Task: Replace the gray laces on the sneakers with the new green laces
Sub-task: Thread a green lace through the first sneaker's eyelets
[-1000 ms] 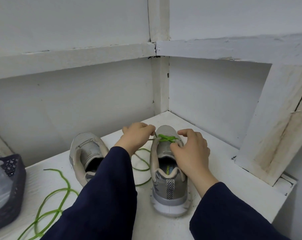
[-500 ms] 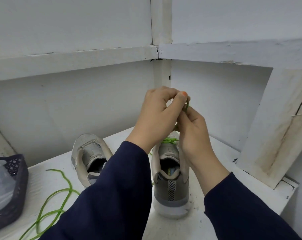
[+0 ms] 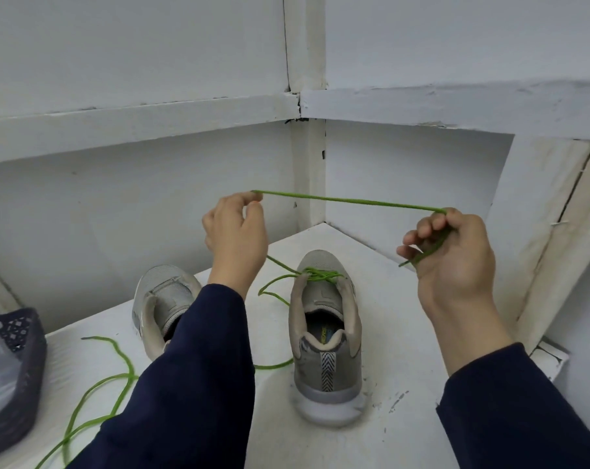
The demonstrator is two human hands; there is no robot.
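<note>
Head cam: a spare green lace lies loose on the white table, next to a dark basket. One gray sneaker stands heel toward me with a green lace threaded near its toe. The other sneaker sits to its left. Higher up, the left hand fingers pinch that lace and the right hand fingers curl round it, with the stretch between them taut.
</note>
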